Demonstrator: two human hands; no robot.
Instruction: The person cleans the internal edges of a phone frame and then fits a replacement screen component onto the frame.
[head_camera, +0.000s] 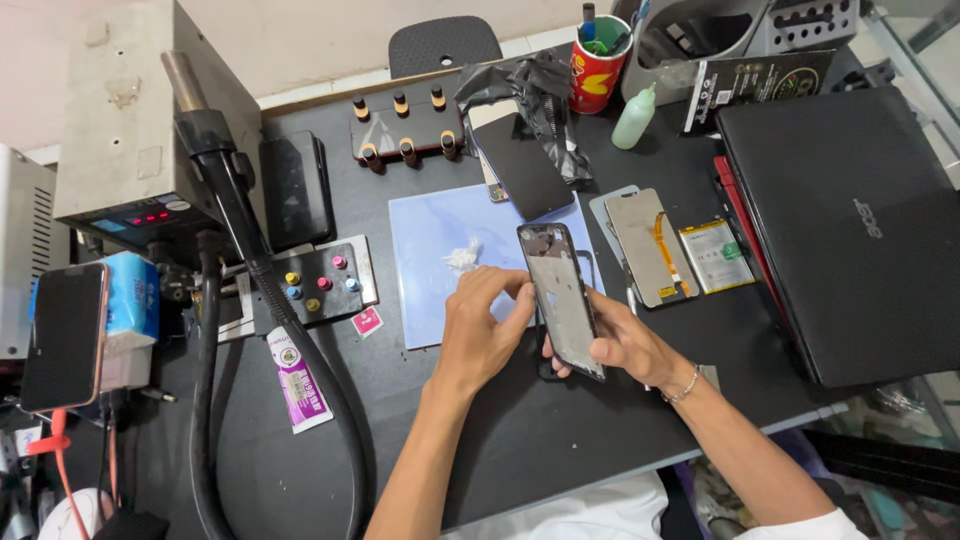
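Note:
I hold an opened phone frame (561, 297) upright over the dark desk, its pale inner side facing me. My right hand (625, 345) grips its lower right edge from below. My left hand (484, 325) rests against its left edge, fingers curled on the frame's side. Just behind the hands lies a light blue work mat (430, 260) with a crumpled white tissue (462, 257) on it.
A separate phone screen (522, 166), a back panel with orange flex cable (648, 245) and a battery (715, 255) lie behind the mat. A closed black laptop (850, 230) fills the right. A hot-air hose (250, 270), control box (318, 280) and propped phone (65, 335) stand left.

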